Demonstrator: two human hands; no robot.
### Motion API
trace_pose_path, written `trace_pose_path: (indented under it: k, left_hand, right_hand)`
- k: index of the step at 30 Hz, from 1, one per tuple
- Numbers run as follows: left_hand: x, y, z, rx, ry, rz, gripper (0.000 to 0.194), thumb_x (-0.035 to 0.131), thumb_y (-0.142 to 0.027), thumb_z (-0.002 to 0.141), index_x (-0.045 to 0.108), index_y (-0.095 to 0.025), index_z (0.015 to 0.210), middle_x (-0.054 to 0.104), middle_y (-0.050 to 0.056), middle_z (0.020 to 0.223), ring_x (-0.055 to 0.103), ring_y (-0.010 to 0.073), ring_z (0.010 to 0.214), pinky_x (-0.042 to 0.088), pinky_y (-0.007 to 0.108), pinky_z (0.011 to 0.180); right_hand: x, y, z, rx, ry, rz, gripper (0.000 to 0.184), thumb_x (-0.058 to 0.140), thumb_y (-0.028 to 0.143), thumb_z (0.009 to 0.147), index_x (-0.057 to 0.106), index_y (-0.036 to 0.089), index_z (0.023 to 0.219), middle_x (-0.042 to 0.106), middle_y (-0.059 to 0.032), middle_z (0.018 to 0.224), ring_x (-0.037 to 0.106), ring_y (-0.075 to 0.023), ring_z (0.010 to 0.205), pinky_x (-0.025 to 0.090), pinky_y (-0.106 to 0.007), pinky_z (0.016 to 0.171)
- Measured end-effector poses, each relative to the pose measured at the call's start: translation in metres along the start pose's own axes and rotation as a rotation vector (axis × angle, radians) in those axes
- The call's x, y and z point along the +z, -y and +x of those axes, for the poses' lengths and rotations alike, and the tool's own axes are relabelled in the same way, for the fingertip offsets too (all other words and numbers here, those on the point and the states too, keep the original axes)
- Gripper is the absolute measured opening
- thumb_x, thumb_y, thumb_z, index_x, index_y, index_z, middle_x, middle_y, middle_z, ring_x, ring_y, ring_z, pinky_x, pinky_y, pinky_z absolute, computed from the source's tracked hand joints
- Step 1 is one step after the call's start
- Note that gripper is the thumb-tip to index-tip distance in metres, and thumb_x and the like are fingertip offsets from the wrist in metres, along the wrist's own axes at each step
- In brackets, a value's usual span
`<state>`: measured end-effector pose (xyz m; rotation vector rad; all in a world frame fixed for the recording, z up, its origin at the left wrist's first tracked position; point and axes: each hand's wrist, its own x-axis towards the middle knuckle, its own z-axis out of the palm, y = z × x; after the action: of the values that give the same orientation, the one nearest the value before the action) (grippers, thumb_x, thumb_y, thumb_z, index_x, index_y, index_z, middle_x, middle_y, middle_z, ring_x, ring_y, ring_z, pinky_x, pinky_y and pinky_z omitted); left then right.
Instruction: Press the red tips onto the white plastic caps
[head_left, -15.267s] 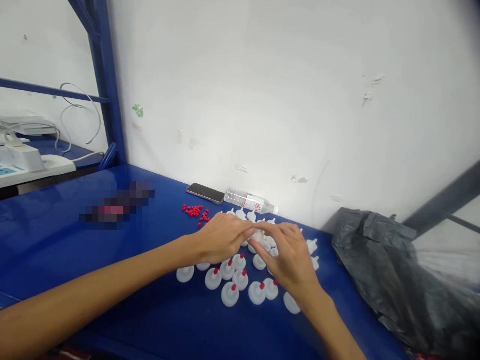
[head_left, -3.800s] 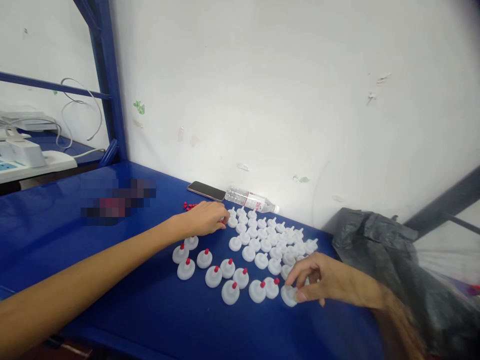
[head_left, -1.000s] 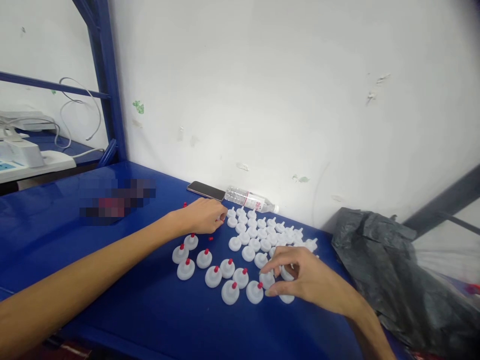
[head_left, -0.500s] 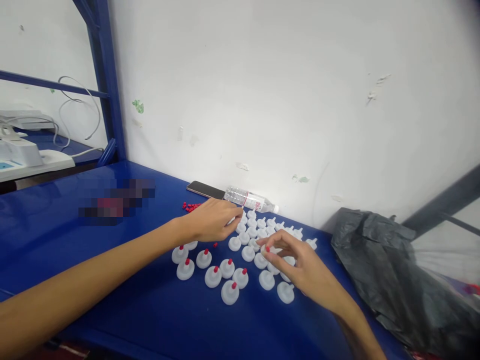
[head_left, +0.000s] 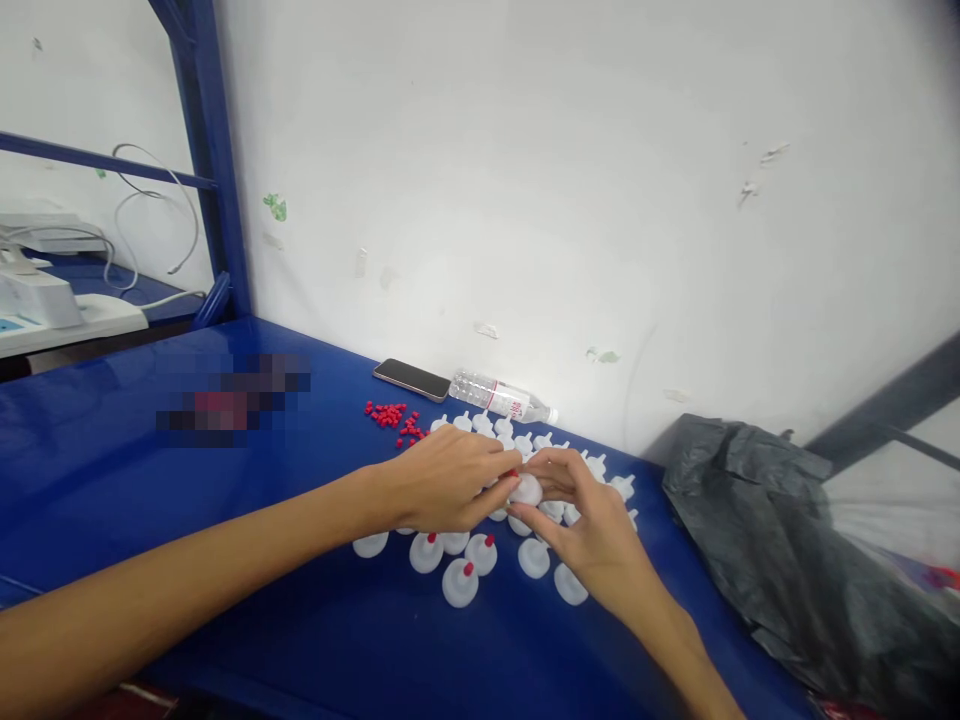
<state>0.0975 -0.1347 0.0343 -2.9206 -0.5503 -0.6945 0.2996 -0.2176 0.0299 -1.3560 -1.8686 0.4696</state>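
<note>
My right hand (head_left: 592, 515) holds a white round piece with a nozzle (head_left: 528, 489) between thumb and fingers, tilted toward the left. My left hand (head_left: 457, 478) meets it from the left, pinching a small red cap (head_left: 513, 473) at the nozzle end; the fingertips partly hide the contact. Below the hands on the table stand several white pieces with red caps on their tips, such as one capped piece (head_left: 460, 585). Around and behind the right hand are several uncapped white pieces (head_left: 533, 560). Loose red caps (head_left: 390, 414) lie in a pile beyond my left forearm.
A dark phone (head_left: 412, 379) and a clear plastic bottle (head_left: 502, 396) lie along the wall on the blue table (head_left: 315, 620). A black plastic bag (head_left: 780, 540) covers the right side. A blue metal post (head_left: 217, 160) rises at the back left, beside white equipment with cables.
My left hand has moved right and down to the white piece in my right hand, and the two hands now meet. The pile of red caps has come into fuller view.
</note>
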Motion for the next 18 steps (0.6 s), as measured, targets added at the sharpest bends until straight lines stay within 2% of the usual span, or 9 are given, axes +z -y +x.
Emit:
trace_pose_path:
  k: [5,7,9,11,13,16,18]
  left_hand:
    - [0.003,0.001,0.000,0.015,0.017,-0.079,0.020,0.040,-0.028,0.103,0.054,-0.020,0.091,0.064,0.000,0.078,0.052,0.0151,0.062,0.024,0.033,0.055]
    - [0.000,0.003,0.002,-0.042,0.023,-0.223,0.030,0.036,-0.028,0.104,0.049,-0.019,0.079,0.058,-0.002,0.069,0.047,0.0134,0.060,0.025,0.032,0.056]
    - [-0.009,0.006,0.005,-0.154,-0.002,-0.411,0.041,0.030,-0.030,0.106,0.040,-0.019,0.068,0.046,-0.004,0.061,0.040,0.0119,0.057,0.027,0.030,0.057]
    - [-0.021,0.013,0.007,-0.257,-0.042,-0.542,0.043,0.027,-0.033,0.107,0.036,-0.020,0.067,0.042,-0.004,0.062,0.039,0.0117,0.059,0.029,0.029,0.059]
    - [-0.031,0.022,0.008,-0.304,-0.063,-0.435,0.040,0.033,-0.030,0.104,0.037,-0.019,0.066,0.040,-0.004,0.059,0.035,0.0118,0.058,0.026,0.030,0.059]
    - [-0.033,0.038,0.004,-0.328,0.077,-0.255,0.023,0.048,-0.023,0.095,0.054,-0.017,0.074,0.053,-0.002,0.065,0.040,0.0130,0.060,0.023,0.031,0.059]
    - [-0.029,0.047,0.001,-0.313,0.220,-0.273,0.014,0.056,-0.020,0.089,0.065,-0.016,0.080,0.058,-0.001,0.068,0.045,0.0133,0.061,0.025,0.029,0.059]
  right_hand:
    - [0.003,-0.002,0.000,-0.041,-0.025,-0.195,0.036,0.071,0.039,0.087,0.052,0.035,0.118,0.081,0.0038,0.108,0.076,-0.0220,0.098,0.060,-0.037,0.086]
    - [-0.001,-0.008,0.002,-0.117,-0.081,-0.301,0.032,0.070,0.037,0.088,0.057,0.034,0.117,0.080,0.0032,0.109,0.075,-0.0234,0.099,0.059,-0.040,0.089]
    - [-0.009,-0.014,0.004,-0.170,-0.159,-0.438,0.026,0.068,0.035,0.088,0.064,0.034,0.114,0.080,0.0015,0.107,0.076,-0.0252,0.095,0.058,-0.043,0.089]
    - [-0.020,-0.018,0.005,-0.134,-0.217,-0.509,0.021,0.065,0.036,0.090,0.069,0.032,0.110,0.080,-0.0004,0.106,0.075,-0.0268,0.094,0.057,-0.045,0.089]
    - [-0.030,-0.017,0.005,-0.042,-0.221,-0.455,0.018,0.064,0.039,0.091,0.071,0.032,0.105,0.079,-0.0005,0.110,0.074,-0.0270,0.099,0.056,-0.045,0.092]
    - [-0.035,-0.006,0.005,0.028,-0.149,-0.299,0.012,0.066,0.042,0.090,0.071,0.031,0.093,0.076,0.0011,0.118,0.071,-0.0243,0.110,0.053,-0.041,0.099]
    - [-0.032,0.002,0.005,0.011,-0.071,-0.256,0.012,0.069,0.042,0.088,0.072,0.031,0.087,0.073,0.0006,0.120,0.068,-0.0232,0.112,0.052,-0.038,0.100]
